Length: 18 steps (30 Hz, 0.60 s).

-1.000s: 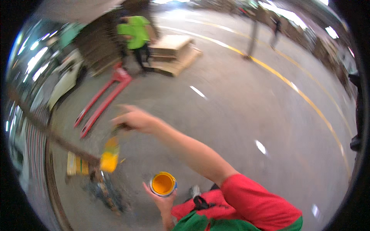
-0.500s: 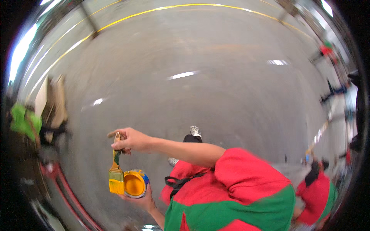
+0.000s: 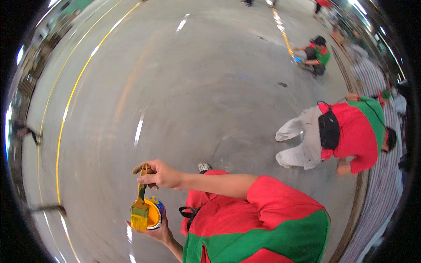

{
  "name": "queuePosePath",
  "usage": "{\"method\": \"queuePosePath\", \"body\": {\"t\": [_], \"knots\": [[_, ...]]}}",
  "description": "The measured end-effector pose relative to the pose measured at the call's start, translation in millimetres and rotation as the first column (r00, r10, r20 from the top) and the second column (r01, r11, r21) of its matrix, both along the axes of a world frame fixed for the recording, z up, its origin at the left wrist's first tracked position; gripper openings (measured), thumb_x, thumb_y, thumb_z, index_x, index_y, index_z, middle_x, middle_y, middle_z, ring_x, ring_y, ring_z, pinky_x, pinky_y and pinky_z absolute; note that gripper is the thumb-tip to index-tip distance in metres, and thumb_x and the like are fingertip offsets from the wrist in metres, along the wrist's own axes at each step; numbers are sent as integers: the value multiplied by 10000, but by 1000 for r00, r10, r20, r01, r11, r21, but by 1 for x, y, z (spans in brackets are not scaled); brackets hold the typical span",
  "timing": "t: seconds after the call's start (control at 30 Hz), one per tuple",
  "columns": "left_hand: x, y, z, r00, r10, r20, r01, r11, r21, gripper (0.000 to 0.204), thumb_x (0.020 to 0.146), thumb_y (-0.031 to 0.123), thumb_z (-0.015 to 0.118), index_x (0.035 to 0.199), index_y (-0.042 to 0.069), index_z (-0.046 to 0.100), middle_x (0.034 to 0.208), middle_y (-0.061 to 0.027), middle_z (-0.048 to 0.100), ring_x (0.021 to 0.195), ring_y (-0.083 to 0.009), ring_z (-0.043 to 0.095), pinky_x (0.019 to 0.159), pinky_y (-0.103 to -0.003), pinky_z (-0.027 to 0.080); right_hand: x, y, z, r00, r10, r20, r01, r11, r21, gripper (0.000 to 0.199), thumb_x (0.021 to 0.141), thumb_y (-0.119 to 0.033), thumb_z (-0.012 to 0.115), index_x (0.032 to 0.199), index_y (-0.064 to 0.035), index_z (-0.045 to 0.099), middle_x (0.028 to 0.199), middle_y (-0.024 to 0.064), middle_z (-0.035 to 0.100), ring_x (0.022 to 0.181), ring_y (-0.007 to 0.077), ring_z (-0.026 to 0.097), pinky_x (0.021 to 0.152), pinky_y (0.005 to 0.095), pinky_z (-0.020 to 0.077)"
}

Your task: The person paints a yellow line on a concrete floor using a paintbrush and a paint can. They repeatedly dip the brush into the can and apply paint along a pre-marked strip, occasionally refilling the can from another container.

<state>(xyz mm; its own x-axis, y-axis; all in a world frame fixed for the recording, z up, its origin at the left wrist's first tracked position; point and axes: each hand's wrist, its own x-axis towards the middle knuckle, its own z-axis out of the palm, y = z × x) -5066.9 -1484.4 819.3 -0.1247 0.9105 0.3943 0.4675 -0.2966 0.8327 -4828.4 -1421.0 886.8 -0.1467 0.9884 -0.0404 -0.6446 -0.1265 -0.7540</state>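
Note:
My left hand (image 3: 161, 231) is closed around a small round paint can (image 3: 159, 204) from below and the side. Its top is uncovered, and orange-yellow paint (image 3: 153, 216) shows inside. My right hand (image 3: 163, 175) pinches the wooden handle of a flat paintbrush (image 3: 140, 204), bristles down. Yellow paint covers the bristle tips, and darker smears mark the handle. In this view the brush overlaps the can's left side; I cannot tell whether they touch.
Close on my right, a person (image 3: 351, 131) in red and green bends over striped sheeting (image 3: 377, 206). Farther off, another person (image 3: 316, 56) squats beside a yellow floor line (image 3: 283, 30). A second yellow line (image 3: 66, 114) runs along the left of the grey concrete floor (image 3: 197, 87).
My view has swung to the right, bringing the bending and squatting people into clearer sight. The brush now overlaps the can instead of hanging beside it. Both hands keep their holds.

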Motion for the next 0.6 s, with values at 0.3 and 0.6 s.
{"method": "queuePosePath", "body": {"t": [0.3,0.6], "knots": [[-6,26,54,878,-465,116,471,882,-27,1359,531,123,954,1580,59,92,1508,-156,304,1373,-305,377,1171,-499,302,-14,-97,70,787,-591,176,592,804,51,302,923,-203,700,1126,8,628,798,4,628,614,65,527,521,236,420],[-29,79,125,396,-888,234,911,347,-223,1431,539,302,978,1570,37,22,1474,-190,347,1373,-322,396,1170,-453,301,-133,-178,138,114,-885,451,933,251,257,237,924,-159,709,1100,-11,651,890,34,685,753,60,600,639,242,488]]}}
